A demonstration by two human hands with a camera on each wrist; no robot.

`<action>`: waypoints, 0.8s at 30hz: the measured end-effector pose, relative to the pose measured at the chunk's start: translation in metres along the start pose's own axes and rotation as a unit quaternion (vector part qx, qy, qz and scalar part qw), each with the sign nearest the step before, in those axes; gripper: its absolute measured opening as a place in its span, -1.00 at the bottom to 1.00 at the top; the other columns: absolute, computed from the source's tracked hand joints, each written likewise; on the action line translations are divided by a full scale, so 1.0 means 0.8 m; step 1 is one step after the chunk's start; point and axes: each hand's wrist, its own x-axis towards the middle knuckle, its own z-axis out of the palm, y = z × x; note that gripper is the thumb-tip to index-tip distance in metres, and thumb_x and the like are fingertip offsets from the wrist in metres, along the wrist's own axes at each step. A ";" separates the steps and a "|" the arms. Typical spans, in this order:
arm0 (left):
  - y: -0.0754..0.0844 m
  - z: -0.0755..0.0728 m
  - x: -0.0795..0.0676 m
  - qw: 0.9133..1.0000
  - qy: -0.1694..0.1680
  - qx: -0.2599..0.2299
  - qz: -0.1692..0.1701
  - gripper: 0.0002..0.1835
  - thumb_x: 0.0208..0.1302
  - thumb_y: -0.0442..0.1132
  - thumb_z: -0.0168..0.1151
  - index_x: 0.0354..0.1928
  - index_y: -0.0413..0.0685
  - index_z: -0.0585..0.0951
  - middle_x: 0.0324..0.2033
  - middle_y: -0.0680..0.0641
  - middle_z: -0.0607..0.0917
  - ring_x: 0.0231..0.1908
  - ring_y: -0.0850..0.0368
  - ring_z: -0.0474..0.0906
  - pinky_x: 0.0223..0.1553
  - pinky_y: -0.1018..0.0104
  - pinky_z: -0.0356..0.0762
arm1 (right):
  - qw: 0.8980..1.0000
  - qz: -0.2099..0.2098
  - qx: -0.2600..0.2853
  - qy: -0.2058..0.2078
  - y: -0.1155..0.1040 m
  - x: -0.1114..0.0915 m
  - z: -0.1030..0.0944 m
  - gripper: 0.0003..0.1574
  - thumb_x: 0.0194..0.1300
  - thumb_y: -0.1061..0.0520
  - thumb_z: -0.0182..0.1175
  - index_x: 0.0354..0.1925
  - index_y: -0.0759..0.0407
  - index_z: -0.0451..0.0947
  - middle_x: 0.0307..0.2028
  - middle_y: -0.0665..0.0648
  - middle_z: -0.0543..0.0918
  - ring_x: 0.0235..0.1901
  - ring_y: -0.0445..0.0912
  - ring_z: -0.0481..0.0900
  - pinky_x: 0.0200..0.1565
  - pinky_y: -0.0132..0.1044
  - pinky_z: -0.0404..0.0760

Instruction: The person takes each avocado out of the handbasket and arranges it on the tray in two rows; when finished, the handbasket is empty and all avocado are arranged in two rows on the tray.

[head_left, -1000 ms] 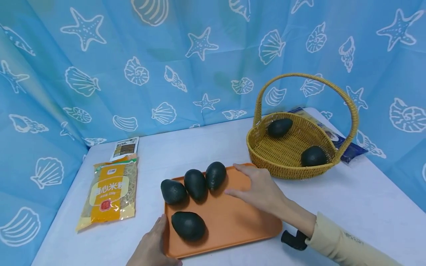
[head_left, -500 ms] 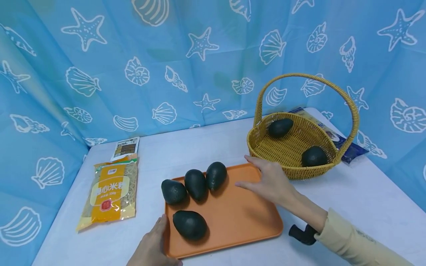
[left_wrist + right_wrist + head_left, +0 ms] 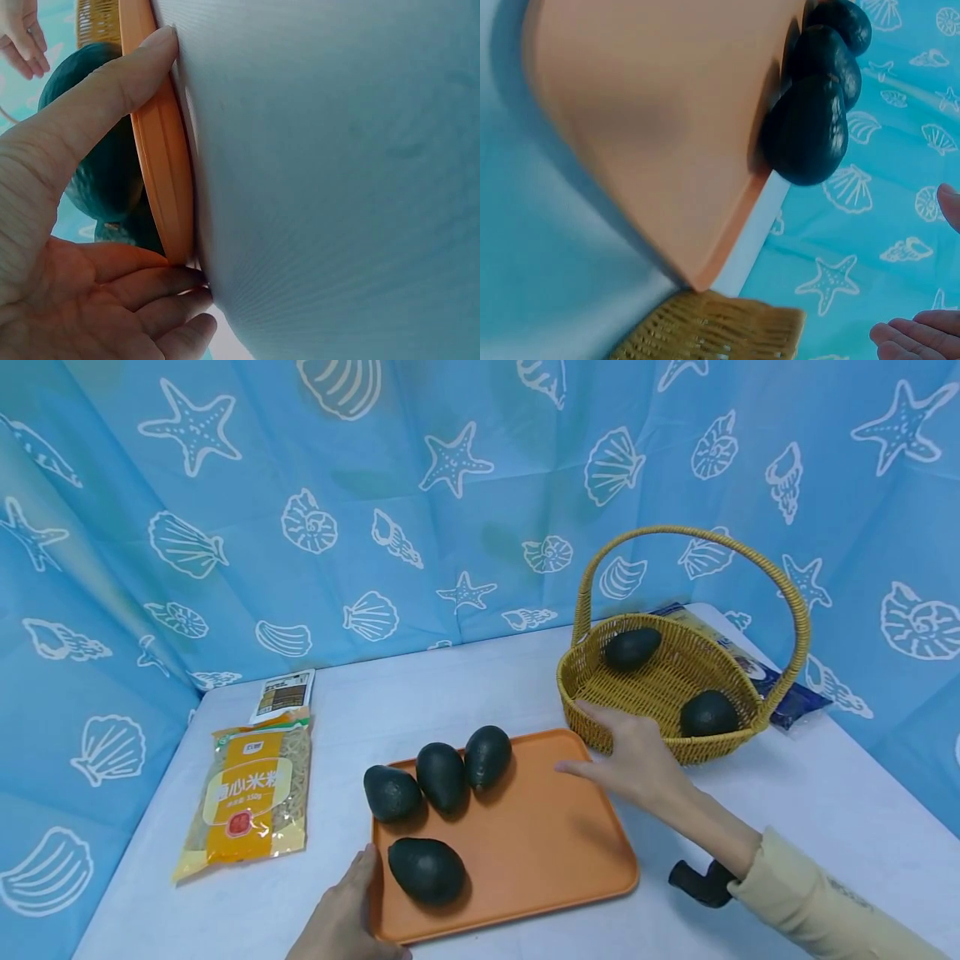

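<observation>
An orange tray lies on the white table in the head view. Three dark green avocados form a row along its far left edge, and another avocado sits near the front left. My left hand holds the tray's near left corner; in the left wrist view its thumb presses one side and its fingers touch the other. Over the tray's right end, by the basket's near side, my right hand hangs with fingers and thumb spread, holding nothing. Inside the wicker basket lie two avocados.
The basket's tall arched handle rises at the right. Behind it lies a dark blue packet. A yellow noodle bag and a small white pouch are at the left. A blue seashell curtain backs the table.
My right hand has moved right across the tray to the basket's near side. The front left avocado has shifted very slightly. My left hand stays at the tray corner.
</observation>
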 end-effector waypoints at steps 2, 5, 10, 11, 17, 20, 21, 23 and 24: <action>0.000 0.000 0.000 1.000 -0.001 -0.002 -0.001 0.48 -0.61 -0.06 0.71 0.47 -0.26 0.03 0.40 -0.39 0.18 0.32 -0.36 0.21 0.26 -0.33 0.28 | 1.000 0.003 -0.004 0.002 0.004 0.001 -0.004 -0.01 -0.09 -0.07 0.53 0.22 0.37 0.44 -0.05 0.37 0.68 -0.33 0.06 0.66 -0.18 -0.09 0.73; 0.000 -0.001 -0.001 1.000 -0.004 -0.005 -0.003 0.48 -0.60 -0.06 0.71 0.47 -0.26 0.02 0.40 -0.39 0.18 0.31 -0.36 0.22 0.26 -0.34 0.27 | 1.000 0.009 -0.019 0.009 0.011 0.003 -0.008 0.01 -0.10 -0.08 0.54 0.24 0.36 0.42 -0.37 0.30 0.67 -0.64 -0.12 0.36 -0.52 -0.31 0.50; 0.001 -0.002 -0.001 1.000 -0.003 -0.006 -0.004 0.49 -0.61 -0.05 0.71 0.47 -0.26 0.02 0.41 -0.39 0.18 0.31 -0.35 0.22 0.26 -0.34 0.27 | 0.999 0.016 -0.035 0.020 0.022 0.005 -0.014 -0.01 -0.09 -0.04 0.53 0.22 0.39 0.42 -0.02 0.43 0.64 -0.24 0.20 0.67 -0.13 -0.01 0.71; 0.001 -0.002 -0.001 1.000 -0.003 -0.006 -0.004 0.49 -0.62 -0.05 0.71 0.47 -0.26 0.02 0.41 -0.39 0.18 0.32 -0.35 0.22 0.26 -0.34 0.27 | 0.999 0.017 -0.038 0.023 0.024 0.005 -0.016 -0.02 -0.08 -0.04 0.53 0.22 0.40 0.42 0.06 0.45 0.59 -0.10 0.26 0.64 -0.04 0.11 0.67; 0.001 -0.002 -0.002 1.000 -0.002 -0.004 -0.002 0.50 -0.64 -0.03 0.71 0.47 -0.26 0.02 0.41 -0.39 0.17 0.32 -0.36 0.21 0.26 -0.33 0.28 | 0.997 0.018 -0.051 0.047 0.043 0.008 -0.026 -0.03 -0.08 -0.01 0.53 0.20 0.44 0.42 0.05 0.50 0.57 -0.07 0.32 0.61 -0.06 0.19 0.64; 0.001 -0.003 -0.001 1.000 -0.002 0.000 -0.002 0.51 -0.64 -0.01 0.71 0.47 -0.26 0.03 0.41 -0.39 0.17 0.32 -0.36 0.21 0.27 -0.32 0.28 | 0.996 0.018 -0.058 0.059 0.053 0.010 -0.029 -0.03 -0.09 -0.05 0.52 0.18 0.46 0.44 -0.17 0.46 0.67 -0.39 0.16 0.64 -0.24 0.04 0.69; 0.001 -0.003 -0.001 1.000 -0.002 0.003 -0.002 0.51 -0.64 -0.01 0.71 0.47 -0.26 0.03 0.41 -0.39 0.17 0.32 -0.35 0.22 0.27 -0.32 0.28 | 0.996 0.022 -0.059 0.061 0.057 0.011 -0.030 -0.02 -0.09 -0.07 0.52 0.17 0.46 0.44 -0.30 0.42 0.68 -0.50 0.07 0.58 -0.31 -0.06 0.68; 0.000 -0.003 -0.001 1.000 -0.002 0.002 -0.004 0.51 -0.65 -0.01 0.71 0.47 -0.25 0.03 0.41 -0.38 0.17 0.32 -0.35 0.22 0.27 -0.32 0.28 | 0.995 0.029 -0.063 0.066 0.065 0.012 -0.031 -0.01 -0.10 -0.10 0.52 0.17 0.47 0.45 -0.54 0.32 0.61 -0.64 -0.08 0.40 -0.49 -0.23 0.56; 0.000 -0.003 0.000 1.000 -0.002 0.001 -0.006 0.51 -0.65 -0.01 0.71 0.47 -0.25 0.03 0.41 -0.37 0.18 0.32 -0.35 0.22 0.27 -0.33 0.28 | 0.995 0.031 -0.066 0.069 0.068 0.013 -0.031 0.00 -0.10 -0.11 0.52 0.16 0.47 0.45 -0.61 0.27 0.56 -0.67 -0.12 0.33 -0.52 -0.25 0.51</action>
